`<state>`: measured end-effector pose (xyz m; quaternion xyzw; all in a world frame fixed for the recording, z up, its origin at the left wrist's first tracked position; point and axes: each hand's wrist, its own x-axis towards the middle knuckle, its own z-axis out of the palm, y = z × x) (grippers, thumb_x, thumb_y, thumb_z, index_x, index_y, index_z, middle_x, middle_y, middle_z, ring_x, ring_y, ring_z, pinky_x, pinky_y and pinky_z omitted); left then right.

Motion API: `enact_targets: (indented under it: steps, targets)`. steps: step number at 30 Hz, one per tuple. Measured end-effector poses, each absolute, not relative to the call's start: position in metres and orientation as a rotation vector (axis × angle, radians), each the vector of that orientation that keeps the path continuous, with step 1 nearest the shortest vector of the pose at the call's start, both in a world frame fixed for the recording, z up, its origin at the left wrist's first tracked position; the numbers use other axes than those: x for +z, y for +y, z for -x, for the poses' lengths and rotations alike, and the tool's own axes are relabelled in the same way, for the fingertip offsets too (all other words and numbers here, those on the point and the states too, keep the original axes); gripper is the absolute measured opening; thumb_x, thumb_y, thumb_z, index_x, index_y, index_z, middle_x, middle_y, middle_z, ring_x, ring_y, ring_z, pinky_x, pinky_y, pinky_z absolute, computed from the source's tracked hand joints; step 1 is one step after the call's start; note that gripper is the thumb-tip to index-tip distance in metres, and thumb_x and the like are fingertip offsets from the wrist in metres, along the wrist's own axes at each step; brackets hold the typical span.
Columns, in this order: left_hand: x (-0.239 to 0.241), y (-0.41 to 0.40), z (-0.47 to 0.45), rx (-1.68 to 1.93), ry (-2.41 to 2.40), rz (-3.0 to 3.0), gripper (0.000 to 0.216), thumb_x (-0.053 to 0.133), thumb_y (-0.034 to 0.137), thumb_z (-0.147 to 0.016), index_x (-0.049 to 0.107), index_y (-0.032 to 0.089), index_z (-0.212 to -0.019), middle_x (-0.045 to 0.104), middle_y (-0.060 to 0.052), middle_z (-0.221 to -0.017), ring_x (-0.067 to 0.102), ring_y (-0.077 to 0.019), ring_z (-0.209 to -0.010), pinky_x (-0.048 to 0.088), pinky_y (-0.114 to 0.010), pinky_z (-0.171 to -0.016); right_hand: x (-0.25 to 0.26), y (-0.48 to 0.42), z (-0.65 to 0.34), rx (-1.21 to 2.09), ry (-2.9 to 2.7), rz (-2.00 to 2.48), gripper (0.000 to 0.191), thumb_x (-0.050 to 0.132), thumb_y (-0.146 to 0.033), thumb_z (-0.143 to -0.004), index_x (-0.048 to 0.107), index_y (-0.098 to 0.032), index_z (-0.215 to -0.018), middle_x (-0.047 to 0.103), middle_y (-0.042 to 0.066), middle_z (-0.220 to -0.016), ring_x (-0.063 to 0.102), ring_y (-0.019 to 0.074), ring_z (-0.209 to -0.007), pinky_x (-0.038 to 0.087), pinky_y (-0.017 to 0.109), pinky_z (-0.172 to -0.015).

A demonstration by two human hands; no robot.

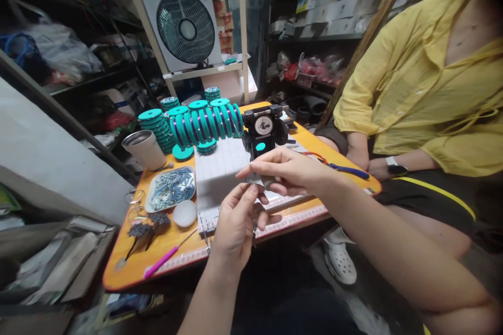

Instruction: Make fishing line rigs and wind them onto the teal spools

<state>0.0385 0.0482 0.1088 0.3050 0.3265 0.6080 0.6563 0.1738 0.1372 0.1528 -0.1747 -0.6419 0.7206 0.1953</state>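
Observation:
My left hand [236,222] is raised over the near edge of the orange table [133,267], its fingers pinched together on something too small to make out. My right hand [288,170] meets it from the right, fingers closed in a pinch around a small thin item near the left fingertips. Both hands hover above a white foam block [220,167] with pins along its front. Just behind the hands stands a black winding machine [264,131] with a round dial. A row of teal spools [206,123] lies to its left.
A tray of small blue-grey pieces [171,188], a white round lid [184,213], a pink-handled tool [167,256], a metal cup [144,149] and blue-handled pliers [346,169] are on the table. A person in a yellow shirt [424,84] sits at the right. Shelves and a fan [184,23] stand behind.

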Motion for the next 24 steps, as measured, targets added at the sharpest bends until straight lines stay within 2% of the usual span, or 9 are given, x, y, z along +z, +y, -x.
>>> enact_targets:
  steps: [3,5,7,10,13,24]
  targets:
    - [0.111,0.046,-0.039,1.393,0.701,-0.669,0.016,0.063,0.026,-0.084,0.051,0.016,-0.08,0.057,0.005,-0.076,0.045,-0.0005,-0.039,0.053,-0.024,-0.052,0.146,0.135,-0.168,2.343,-1.33,0.434,0.034,0.042,-0.036,-0.098,0.062,-0.011,-0.088,0.057,-0.001,-0.055,0.035,0.0012,-0.027,0.027,0.01,-0.029]
    - [0.111,0.045,-0.039,1.387,0.689,-0.666,0.016,0.059,0.025,-0.086,0.049,0.016,-0.078,0.056,0.006,-0.075,0.045,-0.0006,-0.039,0.052,-0.023,-0.052,0.144,0.133,-0.162,2.426,-1.051,0.45,0.041,0.032,-0.035,-0.101,0.053,-0.014,-0.073,0.053,-0.003,-0.05,0.036,0.0023,-0.026,0.037,0.013,-0.033]
    - [0.111,0.043,-0.04,1.381,0.686,-0.665,0.016,0.055,0.025,-0.088,0.048,0.016,-0.077,0.055,0.006,-0.074,0.047,-0.0013,-0.039,0.05,-0.02,-0.05,0.143,0.13,-0.155,2.43,-0.916,0.476,0.043,0.028,-0.033,-0.101,0.043,-0.016,-0.065,0.046,-0.005,-0.045,0.033,0.0028,-0.024,0.041,0.015,-0.033]
    - [0.11,0.038,-0.043,1.388,0.694,-0.644,0.017,0.053,0.025,-0.089,0.045,0.016,-0.077,0.053,0.007,-0.075,0.047,-0.0005,-0.039,0.045,-0.016,-0.046,0.145,0.129,-0.148,2.382,-0.859,0.504,0.04,0.03,-0.031,-0.1,0.035,-0.017,-0.063,0.042,-0.007,-0.043,0.029,0.0022,-0.023,0.028,0.011,-0.025]
    - [0.107,0.03,-0.046,1.397,0.708,-0.615,0.018,0.053,0.027,-0.09,0.046,0.016,-0.078,0.052,0.007,-0.078,0.045,0.0001,-0.038,0.046,-0.017,-0.045,0.146,0.129,-0.145,2.358,-0.831,0.524,0.039,0.036,-0.031,-0.099,0.032,-0.018,-0.062,0.042,-0.007,-0.042,0.028,0.0021,-0.023,0.019,0.01,-0.022]
    - [0.097,0.017,-0.051,1.39,0.717,-0.553,0.018,0.052,0.025,-0.091,0.05,0.014,-0.078,0.056,0.003,-0.079,0.05,-0.0028,-0.043,0.051,-0.021,-0.049,0.141,0.132,-0.148,2.362,-0.866,0.492,0.038,0.036,-0.031,-0.098,0.037,-0.017,-0.063,0.043,-0.006,-0.044,0.029,0.0023,-0.024,0.021,0.01,-0.023]
